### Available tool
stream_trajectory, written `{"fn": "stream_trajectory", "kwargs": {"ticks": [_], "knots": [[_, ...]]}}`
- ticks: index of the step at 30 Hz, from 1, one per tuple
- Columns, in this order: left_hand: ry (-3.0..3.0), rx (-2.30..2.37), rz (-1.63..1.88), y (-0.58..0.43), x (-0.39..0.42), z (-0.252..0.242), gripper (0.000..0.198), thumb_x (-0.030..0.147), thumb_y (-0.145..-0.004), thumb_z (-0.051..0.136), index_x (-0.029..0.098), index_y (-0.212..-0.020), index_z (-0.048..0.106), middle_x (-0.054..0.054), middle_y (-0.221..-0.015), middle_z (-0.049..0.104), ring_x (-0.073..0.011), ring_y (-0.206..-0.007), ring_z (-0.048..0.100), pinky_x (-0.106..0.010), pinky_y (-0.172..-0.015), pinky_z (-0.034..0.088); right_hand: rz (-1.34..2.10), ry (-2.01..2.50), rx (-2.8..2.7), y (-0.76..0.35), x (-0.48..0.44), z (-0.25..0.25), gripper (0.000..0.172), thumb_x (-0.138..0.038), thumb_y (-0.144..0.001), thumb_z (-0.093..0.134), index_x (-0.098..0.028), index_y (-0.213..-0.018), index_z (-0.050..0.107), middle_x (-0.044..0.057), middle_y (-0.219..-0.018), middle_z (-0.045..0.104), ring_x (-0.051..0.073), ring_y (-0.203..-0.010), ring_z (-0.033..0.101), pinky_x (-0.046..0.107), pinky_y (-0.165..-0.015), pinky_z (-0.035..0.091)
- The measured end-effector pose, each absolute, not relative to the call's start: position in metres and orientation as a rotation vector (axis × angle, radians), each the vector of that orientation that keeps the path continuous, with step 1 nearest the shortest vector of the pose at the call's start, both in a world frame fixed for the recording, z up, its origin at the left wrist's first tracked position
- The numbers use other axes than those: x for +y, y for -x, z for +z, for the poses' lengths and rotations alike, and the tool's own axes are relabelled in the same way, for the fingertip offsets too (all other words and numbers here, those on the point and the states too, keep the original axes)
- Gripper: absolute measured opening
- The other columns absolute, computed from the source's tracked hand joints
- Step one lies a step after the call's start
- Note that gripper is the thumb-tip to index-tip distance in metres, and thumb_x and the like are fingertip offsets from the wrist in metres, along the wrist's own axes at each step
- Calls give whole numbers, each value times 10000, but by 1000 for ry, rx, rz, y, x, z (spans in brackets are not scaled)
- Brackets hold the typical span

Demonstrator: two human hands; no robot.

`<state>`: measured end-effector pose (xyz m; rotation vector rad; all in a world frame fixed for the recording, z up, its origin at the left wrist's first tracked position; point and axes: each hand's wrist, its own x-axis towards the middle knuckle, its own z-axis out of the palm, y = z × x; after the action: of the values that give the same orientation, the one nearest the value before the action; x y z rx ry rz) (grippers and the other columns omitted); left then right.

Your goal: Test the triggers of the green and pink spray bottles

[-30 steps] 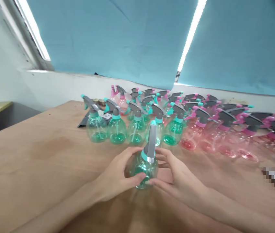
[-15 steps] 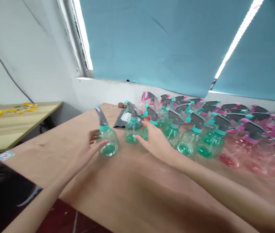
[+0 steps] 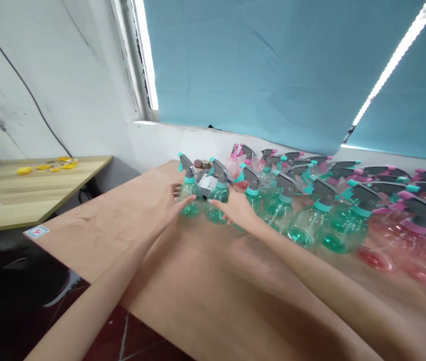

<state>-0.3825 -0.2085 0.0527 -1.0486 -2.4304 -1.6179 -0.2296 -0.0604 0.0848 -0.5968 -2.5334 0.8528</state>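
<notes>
My left hand (image 3: 171,207) is curled around the side of a clear green spray bottle (image 3: 190,204) with a grey and turquoise trigger head, the leftmost one. That bottle stands upright on the wooden table. Close on its right is a second green spray bottle (image 3: 218,194). My right hand (image 3: 238,207) wraps it from the right, thumb across its front and the other fingers partly hidden behind. A third green spray bottle (image 3: 252,199) stands just beyond my right hand, partly covered by it.
More green bottles (image 3: 309,228) and pink spray bottles (image 3: 412,248) crowd the right of the table (image 3: 213,296). A dark packet with a white label (image 3: 208,182) lies behind the two held bottles. Yellow pieces (image 3: 24,171) rest on another table (image 3: 5,188) at left.
My left hand has moved the leftmost bottle back and to the right, closer beside the second one, and it leans less. My right hand remains at the second bottle. The camera view has turned left.
</notes>
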Motion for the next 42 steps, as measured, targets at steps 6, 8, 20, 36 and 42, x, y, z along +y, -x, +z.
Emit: {"fn": "stream_trajectory", "kwargs": {"ticks": [6, 8, 20, 36, 42], "knots": [[1005, -2465, -1579, 374, -207, 54, 647, 547, -737, 695, 132, -1192, 498, -179, -1252, 580, -304, -1121, 602, -390, -864, 524, 837, 661, -2555, 231, -69, 92, 621, -439, -881, 610, -76, -1330, 382, 143, -909, 703, 237, -648, 706, 333, -573, 545], [978, -2473, -1553, 370, -208, 57, 674, 536, -731, 698, 121, -1219, 486, -189, -1235, 585, -317, -1117, 601, -421, -884, 512, 773, 674, -2562, 227, -73, 94, 606, -454, -860, 637, -71, -1279, 425, 183, -1006, 683, 285, -826, 712, 362, -677, 548], [1416, -2205, -1512, 229, -242, 75, 630, 479, -789, 666, 216, -1316, 442, -123, -1311, 537, -302, -1251, 500, -497, -1041, 412, 212, 566, -2623, 114, -117, 79, 442, -541, -819, 586, -139, -1004, 568, 151, -1011, 610, 332, -973, 615, 367, -630, 506], [1860, -2300, -1719, 86, -113, 103, 374, 157, -794, 542, 221, -1163, 546, -17, -990, 663, -193, -813, 629, -345, -768, 512, 253, 622, -2520, -24, -57, 58, 433, -553, -796, 625, -169, -986, 562, 93, -867, 649, 294, -774, 658, 382, -584, 511], [2115, -2053, -2033, 79, -70, 91, 381, 113, -750, 496, 241, -1093, 605, -18, -1084, 651, -198, -951, 621, -346, -858, 504, 346, 515, -2507, -63, -23, 45, 661, -688, -804, 567, -158, -1195, 510, 157, -1050, 655, 344, -963, 639, 500, -758, 543]]}}
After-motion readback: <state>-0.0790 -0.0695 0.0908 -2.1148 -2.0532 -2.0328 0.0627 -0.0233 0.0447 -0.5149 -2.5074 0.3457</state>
